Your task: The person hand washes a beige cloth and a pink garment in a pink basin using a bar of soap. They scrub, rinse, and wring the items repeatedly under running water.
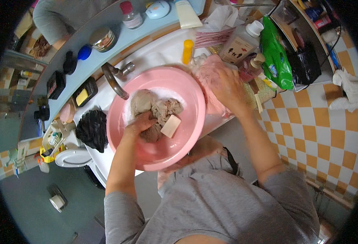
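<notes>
A pink basin (113,118) with soapy water along its inner wall stands in front of the tap. In it lies a wet, bunched grey-brown cloth (144,101), with a pale bar of soap (170,126) on its right side. My left hand (143,122) is closed on the cloth, fingers curled into its folds. To the right of the basin, a pink cloth (211,79) lies heaped on the counter. My right hand (228,87) is on that heap, slightly blurred, its fingers bent into the fabric.
A curved tap (116,83) reaches over the basin's far left rim. A yellow tube (188,51), a large bottle (240,44), a pump bottle (252,67) and a green bag (274,53) stand behind the pink cloth. A black plastic bag (91,129) sits left of the basin.
</notes>
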`<action>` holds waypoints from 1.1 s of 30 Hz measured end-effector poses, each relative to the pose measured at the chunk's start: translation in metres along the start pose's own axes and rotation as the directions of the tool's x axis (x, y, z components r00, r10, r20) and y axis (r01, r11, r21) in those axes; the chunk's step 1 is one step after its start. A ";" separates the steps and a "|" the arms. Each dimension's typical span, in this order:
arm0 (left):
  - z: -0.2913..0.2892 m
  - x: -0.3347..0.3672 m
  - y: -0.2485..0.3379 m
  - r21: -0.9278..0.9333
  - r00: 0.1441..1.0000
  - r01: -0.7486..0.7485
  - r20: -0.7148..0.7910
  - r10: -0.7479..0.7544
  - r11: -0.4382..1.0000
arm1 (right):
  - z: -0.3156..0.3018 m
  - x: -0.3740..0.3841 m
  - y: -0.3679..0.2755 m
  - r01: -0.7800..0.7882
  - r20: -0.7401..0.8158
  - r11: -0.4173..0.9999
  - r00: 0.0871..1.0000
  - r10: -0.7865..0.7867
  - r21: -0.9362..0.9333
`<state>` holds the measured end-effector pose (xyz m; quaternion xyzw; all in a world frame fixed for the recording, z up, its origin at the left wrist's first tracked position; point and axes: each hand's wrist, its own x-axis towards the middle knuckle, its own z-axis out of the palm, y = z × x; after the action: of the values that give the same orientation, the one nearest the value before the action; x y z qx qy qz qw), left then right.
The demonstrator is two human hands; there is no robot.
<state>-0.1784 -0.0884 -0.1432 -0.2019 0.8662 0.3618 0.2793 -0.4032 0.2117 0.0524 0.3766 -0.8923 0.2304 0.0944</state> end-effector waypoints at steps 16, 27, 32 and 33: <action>-0.025 -0.102 0.093 -0.017 0.988 0.025 -0.149 -0.027 1.000 | -0.033 -0.012 0.052 0.031 -0.330 0.970 0.942 0.052 0.241; -0.023 -0.132 0.109 -0.489 0.932 -0.242 -0.358 0.060 0.838 | -0.179 0.061 -0.035 0.364 -0.416 0.235 0.880 0.230 0.901; -0.024 -0.141 0.137 -0.556 0.798 -0.578 -0.537 0.274 0.597 | -0.179 0.064 -0.073 0.343 -0.330 -0.074 0.932 0.147 0.936; -0.027 -0.146 0.149 -0.583 0.760 -0.642 -0.567 0.317 0.498 | -0.179 0.067 -0.078 0.325 -0.309 -0.109 0.941 0.141 0.939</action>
<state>-0.1581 0.0112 0.0405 -0.1099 0.6933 0.7018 -0.1215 -0.3945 0.2083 0.2584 0.3413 -0.3667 0.8633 -0.0612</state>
